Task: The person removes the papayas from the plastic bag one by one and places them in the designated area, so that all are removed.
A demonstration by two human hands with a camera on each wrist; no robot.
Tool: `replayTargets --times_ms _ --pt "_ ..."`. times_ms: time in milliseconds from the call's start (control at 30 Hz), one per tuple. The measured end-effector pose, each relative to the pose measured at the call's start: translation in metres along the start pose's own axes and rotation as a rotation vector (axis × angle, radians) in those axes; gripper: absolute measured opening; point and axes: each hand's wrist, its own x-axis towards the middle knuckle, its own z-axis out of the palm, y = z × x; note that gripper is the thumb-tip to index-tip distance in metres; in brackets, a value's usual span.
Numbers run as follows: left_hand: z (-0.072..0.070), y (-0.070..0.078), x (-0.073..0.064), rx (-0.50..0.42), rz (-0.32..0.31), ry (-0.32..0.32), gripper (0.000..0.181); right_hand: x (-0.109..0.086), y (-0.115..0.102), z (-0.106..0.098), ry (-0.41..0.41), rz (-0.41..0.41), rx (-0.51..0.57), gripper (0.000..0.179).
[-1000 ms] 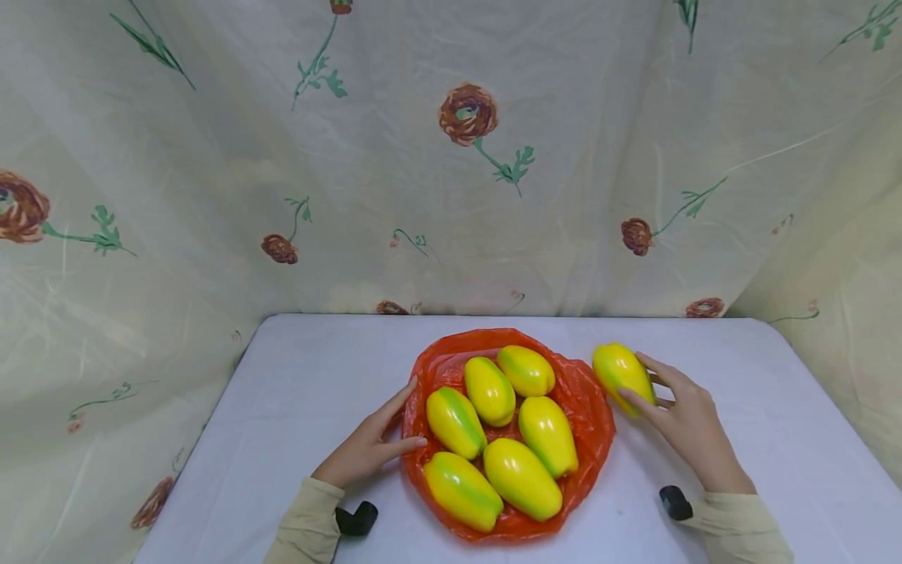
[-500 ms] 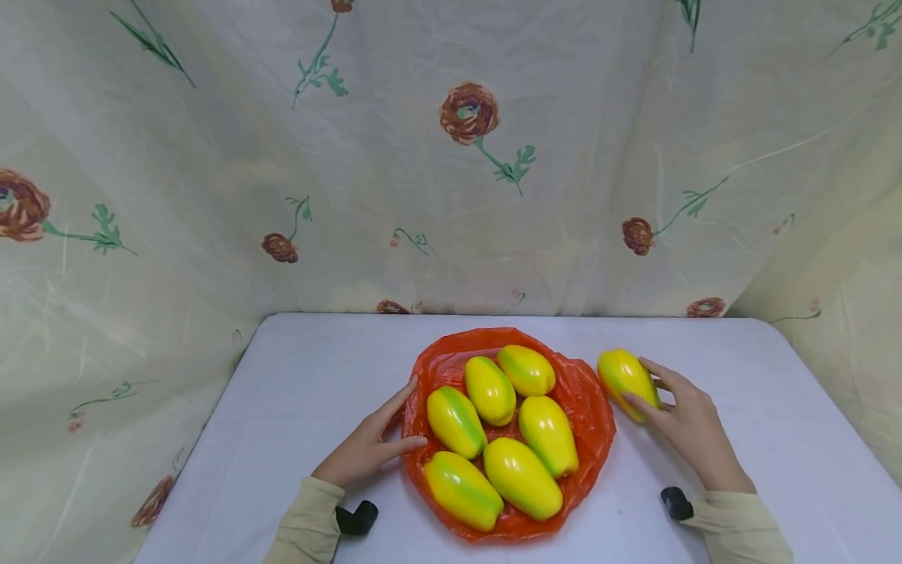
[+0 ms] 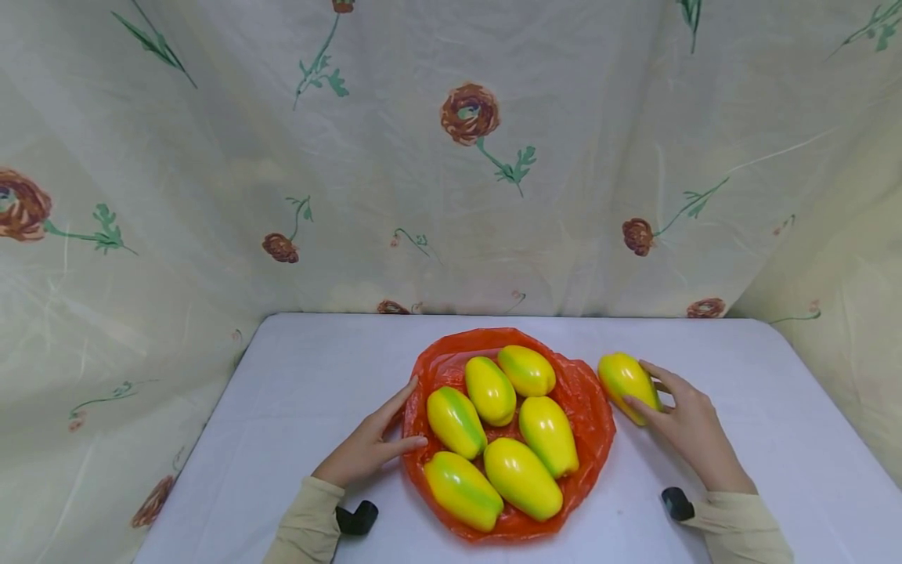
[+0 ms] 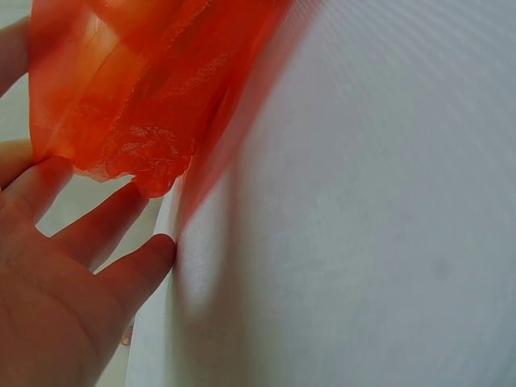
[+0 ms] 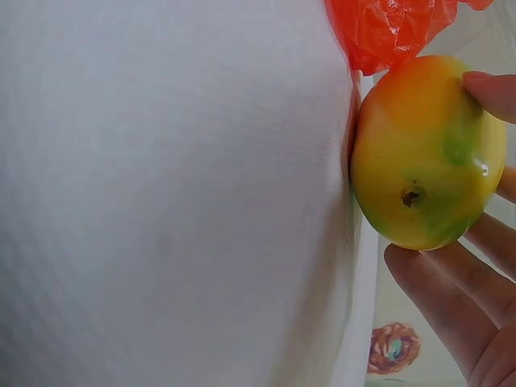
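Note:
A round red plastic bag [image 3: 592, 439], its mouth spread wide, stands on the table with several yellow-green mangoes [image 3: 523, 479] inside. At its left side is my left hand [image 3: 366, 448], fingers extended along the outer wall and thumb at the rim; the left wrist view shows the fingertips against the thin red plastic [image 4: 153, 113]. To the right of the bag, my right hand [image 3: 694, 427] holds a single mango [image 3: 625, 384] between thumb and fingers, low over the white cloth. In the right wrist view this mango [image 5: 427, 153] shows its dark stem end, with the fingers around its far side.
A white cloth covers the table [image 3: 317, 376]. Behind and beside it hangs a pale curtain [image 3: 557, 157] printed with brown flowers. Both wrists carry small black devices [image 3: 357, 518] near the beige sleeves.
The right hand has brought its mango slightly down and to the right, with little movement in the last half second. The left hand and the bag have stayed put.

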Motion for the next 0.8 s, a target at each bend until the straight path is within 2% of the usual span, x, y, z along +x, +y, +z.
replayTargets --times_ms 267,800 --pt "0.0006 -0.0018 0.0012 0.005 -0.004 0.003 0.085 -0.0006 0.0011 -0.0011 0.02 -0.024 0.002 0.076" --pt "0.0011 -0.0012 0.001 -0.006 -0.005 0.003 0.086 0.0014 0.0043 -0.0033 0.003 0.009 0.009 0.079"
